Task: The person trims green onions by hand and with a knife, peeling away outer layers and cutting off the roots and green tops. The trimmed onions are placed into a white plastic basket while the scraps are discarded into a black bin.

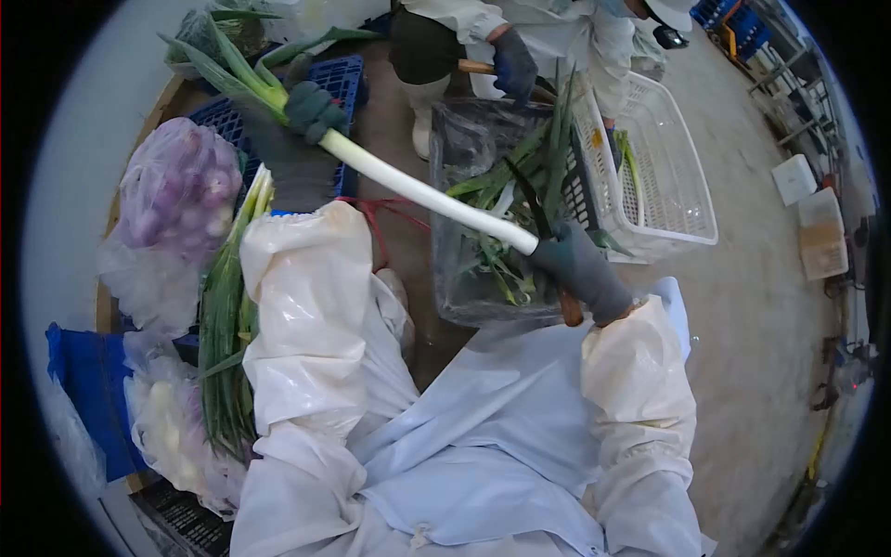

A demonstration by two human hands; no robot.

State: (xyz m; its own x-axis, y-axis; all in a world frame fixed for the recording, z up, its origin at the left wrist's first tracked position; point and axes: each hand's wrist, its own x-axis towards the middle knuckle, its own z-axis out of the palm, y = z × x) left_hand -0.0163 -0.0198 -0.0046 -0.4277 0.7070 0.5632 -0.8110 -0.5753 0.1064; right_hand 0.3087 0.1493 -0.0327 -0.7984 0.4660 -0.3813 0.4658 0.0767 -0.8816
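Observation:
A long leek (pixel 422 188) lies slantwise across the view, green leaves at upper left and white shank toward the right. My left hand (pixel 314 110), in a dark glove, is closed around it where the leaves begin. My right hand (pixel 580 269), also gloved, grips a knife (pixel 527 197) whose dark blade points up and whose wooden handle shows below the fist. The leek's white end rests right at this hand, close to the blade. Underneath, a plastic-lined crate (pixel 444 302) contains green leaf trimmings (pixel 506 265).
Opposite, a co-worker's gloved hand (pixel 513 65) holds a wooden handle. A white basket (pixel 691 176) beside the crate contains a leek. At left are a bag of purple onions (pixel 176 190), a leek bundle (pixel 225 325) and a blue crate (pixel 348 84). Red string (pixel 374 227) hangs near my sleeve.

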